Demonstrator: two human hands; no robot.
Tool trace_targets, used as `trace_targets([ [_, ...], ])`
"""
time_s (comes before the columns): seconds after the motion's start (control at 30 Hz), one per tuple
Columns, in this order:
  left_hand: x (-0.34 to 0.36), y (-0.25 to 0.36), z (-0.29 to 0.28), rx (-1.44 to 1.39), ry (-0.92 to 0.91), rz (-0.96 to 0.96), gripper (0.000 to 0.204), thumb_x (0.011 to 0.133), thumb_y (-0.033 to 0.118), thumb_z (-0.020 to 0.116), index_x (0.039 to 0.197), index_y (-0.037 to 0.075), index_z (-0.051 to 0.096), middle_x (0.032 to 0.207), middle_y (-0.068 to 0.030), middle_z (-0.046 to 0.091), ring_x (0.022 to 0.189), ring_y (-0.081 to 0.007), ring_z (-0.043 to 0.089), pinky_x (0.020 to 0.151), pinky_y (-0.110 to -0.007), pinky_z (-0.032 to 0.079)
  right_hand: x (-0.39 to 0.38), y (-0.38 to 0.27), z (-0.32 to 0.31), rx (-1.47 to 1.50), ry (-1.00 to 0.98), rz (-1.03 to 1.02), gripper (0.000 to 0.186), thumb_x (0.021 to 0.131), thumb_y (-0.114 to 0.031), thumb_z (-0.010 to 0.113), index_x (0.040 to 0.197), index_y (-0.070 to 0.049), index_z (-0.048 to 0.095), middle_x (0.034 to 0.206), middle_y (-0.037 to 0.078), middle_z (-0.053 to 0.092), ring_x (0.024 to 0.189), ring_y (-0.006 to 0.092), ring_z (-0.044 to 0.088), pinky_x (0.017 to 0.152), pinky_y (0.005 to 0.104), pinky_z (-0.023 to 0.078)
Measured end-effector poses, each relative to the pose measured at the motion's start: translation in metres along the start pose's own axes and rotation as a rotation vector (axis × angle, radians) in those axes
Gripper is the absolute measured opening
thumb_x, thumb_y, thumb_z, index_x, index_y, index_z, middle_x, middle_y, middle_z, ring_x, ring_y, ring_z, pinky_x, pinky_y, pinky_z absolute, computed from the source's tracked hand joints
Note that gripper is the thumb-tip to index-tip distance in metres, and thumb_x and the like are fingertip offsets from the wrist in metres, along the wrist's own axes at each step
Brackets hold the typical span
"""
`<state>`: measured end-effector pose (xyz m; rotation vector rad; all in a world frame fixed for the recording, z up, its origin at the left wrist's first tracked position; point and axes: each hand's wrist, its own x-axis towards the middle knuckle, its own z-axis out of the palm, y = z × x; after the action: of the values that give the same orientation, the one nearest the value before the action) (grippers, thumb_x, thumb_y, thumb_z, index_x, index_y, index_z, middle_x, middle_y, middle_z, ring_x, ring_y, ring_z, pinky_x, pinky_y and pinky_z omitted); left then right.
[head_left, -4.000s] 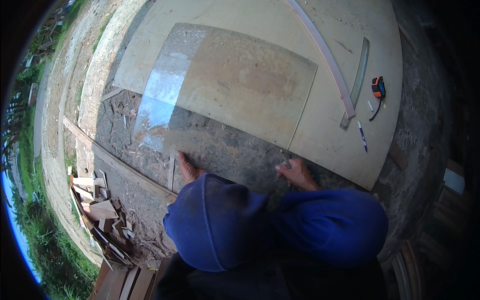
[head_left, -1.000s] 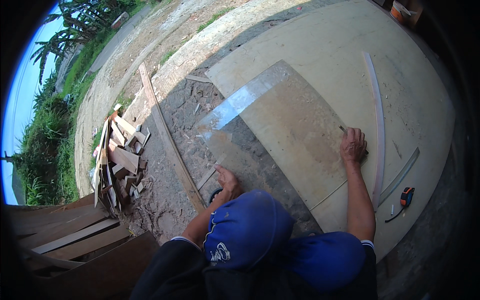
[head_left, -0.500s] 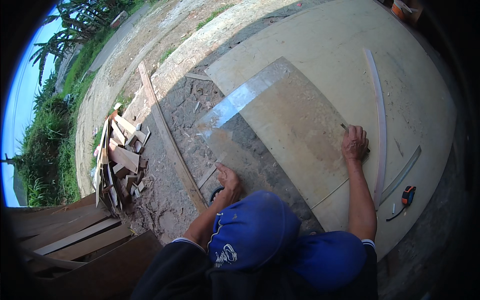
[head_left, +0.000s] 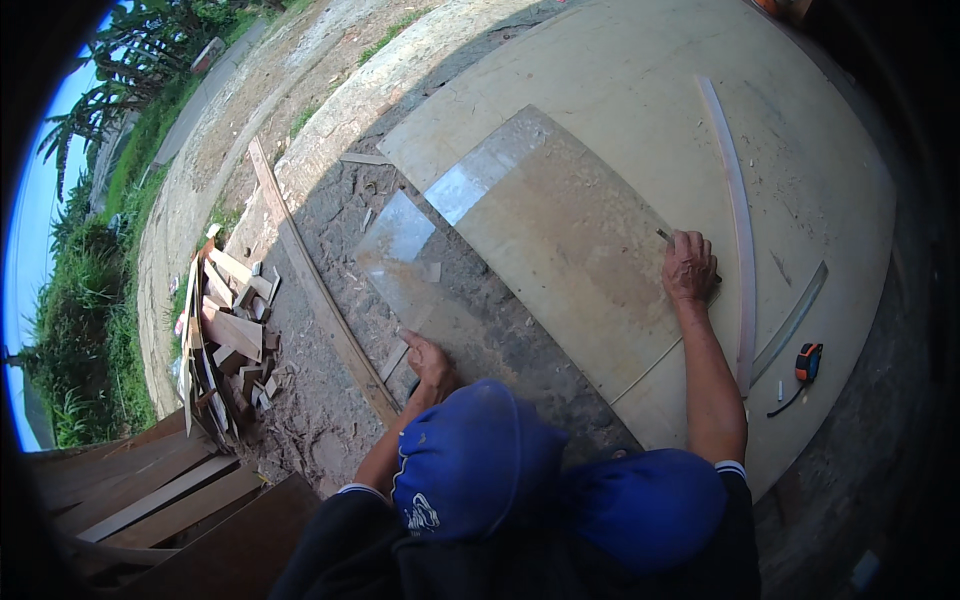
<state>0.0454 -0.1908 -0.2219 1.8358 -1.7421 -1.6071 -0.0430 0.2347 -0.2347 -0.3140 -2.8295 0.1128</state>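
A clear glass sheet (head_left: 570, 240) lies on the pale board (head_left: 800, 180), its surface dusty. A narrower glass strip (head_left: 398, 228) hangs past the board's edge over the ground, with a gap between its bright reflection and the sheet's. At the strip's near end my left hand (head_left: 432, 362) is closed on it, thumb and fingers pinching the corner. My right hand (head_left: 691, 268) rests at the sheet's right edge, fingers curled round a slim tool (head_left: 664, 236) whose dark end sticks out. Most of that tool is hidden by the hand.
A curved pale strip (head_left: 733, 220), a thin metal strip (head_left: 790, 318) and an orange-black tape measure (head_left: 808, 362) lie on the board at right. A long wooden batten (head_left: 310, 270) lies on the ground at left, near a heap of wood offcuts (head_left: 235, 330). Planks (head_left: 170, 490) stand lower left.
The glass looked like one continuous sheet before; now the left strip is apart from it and lower. My left hand still grips the strip, and my right hand stays at the sheet's edge.
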Motion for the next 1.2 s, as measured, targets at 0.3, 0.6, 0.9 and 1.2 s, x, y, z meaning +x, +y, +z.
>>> trace_targets([
  [0.3,0.014,0.069,-0.008,-0.343,-0.138,0.016,0.081,0.104,0.067,0.027,0.146,0.000,0.044,0.141,-0.0165,0.053,0.117,-0.0362,0.059,0.098,-0.052,0.053,0.015,0.016,-0.004,0.043,-0.120,-0.049,0.014,0.095,-0.019,0.059,0.108,-0.013,0.064,0.107,0.009,0.061,0.103,0.0298,0.062,0.081,0.0456,0.052],
  [0.6,0.026,0.124,0.038,-0.364,-0.257,0.022,0.080,0.104,0.066,0.031,0.146,-0.001,0.040,0.141,-0.0158,0.050,0.119,-0.0302,0.055,0.097,-0.046,0.052,-0.074,-0.013,-0.125,0.651,-0.247,0.216,0.038,0.100,-0.025,0.059,0.133,-0.006,0.055,0.122,0.017,0.063,0.107,0.0408,0.065,0.089,0.0480,0.052],
  [0.9,0.002,0.136,0.067,-0.381,-0.519,0.059,0.065,0.104,0.068,0.025,0.075,0.015,0.047,0.065,0.0014,0.044,0.059,-0.0142,0.044,0.055,-0.027,0.044,-0.221,0.041,-0.123,0.231,-0.187,0.167,0.018,0.097,-0.012,0.055,0.115,-0.006,0.056,0.103,0.015,0.056,0.097,0.0346,0.061,0.082,0.0483,0.050],
  [1.2,0.006,0.127,0.062,-0.391,-0.494,0.083,0.066,0.101,0.073,0.029,0.075,0.015,0.048,0.065,0.0018,0.045,0.055,-0.0134,0.040,0.048,-0.026,0.037,-0.239,0.037,-0.126,0.155,-0.137,0.256,0.022,0.098,-0.013,0.057,0.118,-0.007,0.060,0.107,0.013,0.061,0.104,0.0336,0.059,0.087,0.0446,0.049],
])
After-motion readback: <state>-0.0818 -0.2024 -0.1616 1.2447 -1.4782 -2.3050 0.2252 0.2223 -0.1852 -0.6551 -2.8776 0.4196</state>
